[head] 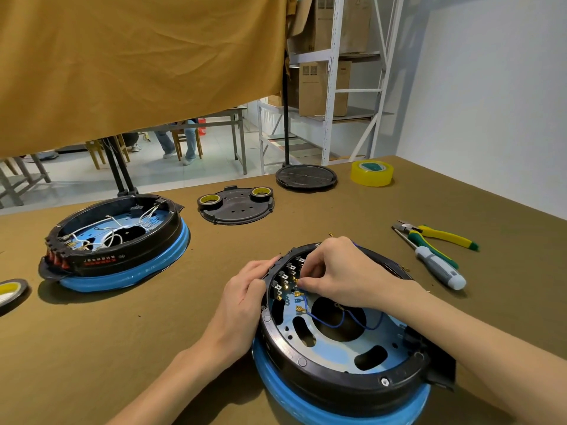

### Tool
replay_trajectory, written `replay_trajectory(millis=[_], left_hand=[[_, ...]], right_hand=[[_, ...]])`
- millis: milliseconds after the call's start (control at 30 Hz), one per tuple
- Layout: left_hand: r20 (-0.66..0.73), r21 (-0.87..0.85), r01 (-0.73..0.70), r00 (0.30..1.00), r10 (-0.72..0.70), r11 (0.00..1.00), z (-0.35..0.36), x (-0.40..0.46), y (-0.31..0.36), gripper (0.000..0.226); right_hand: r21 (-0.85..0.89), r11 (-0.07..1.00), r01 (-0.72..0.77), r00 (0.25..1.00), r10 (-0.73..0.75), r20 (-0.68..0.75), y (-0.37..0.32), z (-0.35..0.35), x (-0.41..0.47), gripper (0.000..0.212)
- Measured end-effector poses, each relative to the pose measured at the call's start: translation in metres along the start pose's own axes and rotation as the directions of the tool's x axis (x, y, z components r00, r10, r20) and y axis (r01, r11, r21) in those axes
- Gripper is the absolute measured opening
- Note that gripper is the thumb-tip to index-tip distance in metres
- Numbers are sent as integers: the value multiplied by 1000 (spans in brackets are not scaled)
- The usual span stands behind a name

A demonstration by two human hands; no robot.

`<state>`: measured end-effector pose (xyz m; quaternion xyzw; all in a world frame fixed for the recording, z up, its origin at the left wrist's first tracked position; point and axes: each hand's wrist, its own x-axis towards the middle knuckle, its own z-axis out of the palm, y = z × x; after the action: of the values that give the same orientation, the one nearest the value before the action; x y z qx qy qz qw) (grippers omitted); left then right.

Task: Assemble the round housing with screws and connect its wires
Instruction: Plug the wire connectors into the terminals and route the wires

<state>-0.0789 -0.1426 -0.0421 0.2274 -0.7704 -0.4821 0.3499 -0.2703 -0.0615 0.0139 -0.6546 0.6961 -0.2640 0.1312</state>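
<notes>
The round housing [337, 342] sits on the counter [153, 332] under both hands. The left hand [242, 302] wraps its grip around the rim, holding it. The right hand [337, 271] reaches inside, grip narrowed to a pinch at the terminals; blue wires [331, 322] trail just below it.

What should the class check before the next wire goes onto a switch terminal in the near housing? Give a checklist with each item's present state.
1. Near housing steadied: left hand grips its rim. Ok.
2. Right hand at the switch terminals: ok.
3. Connector seated under the fingertips: cannot tell.
4. Loose connectors on the blue wire remain unplugged: not ok.
5. Screwdriver and pliers lie to the right: ok.
</notes>
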Motion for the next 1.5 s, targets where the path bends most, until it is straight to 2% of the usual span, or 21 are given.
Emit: replay_trajectory(millis=[133,367,700,1067,1267,1500], left_hand=[[17,-5,-11,1000,11,1000,0,1,0,65],[17,-2,-17,1000,17,1000,-2,0,-1,67],[18,-13,0,1000,0,1000,-1,0,-1,61],[12,-12,-9,1000,9,1000,-1,0,0,69],[16,-4,18,1000,-17,1000,-1,0,0,59],[9,18,27,1000,-27,999,-1,-1,3,59]], right_hand=[[4,1000,9,1000,-9,3,0,-1,-2,13],[26,1000,2,1000,-2,-9,1,-3,-3,11],[-34,999,17,999,-18,-29,-3,0,-3,13],[2,1000,7,1000,-7,-31,-2,-2,-4,14],[-36,999,10,999,-11,-36,-6,-1,-6,14],[-95,995,-7,998,1,-69,-13,3,-6,14]])
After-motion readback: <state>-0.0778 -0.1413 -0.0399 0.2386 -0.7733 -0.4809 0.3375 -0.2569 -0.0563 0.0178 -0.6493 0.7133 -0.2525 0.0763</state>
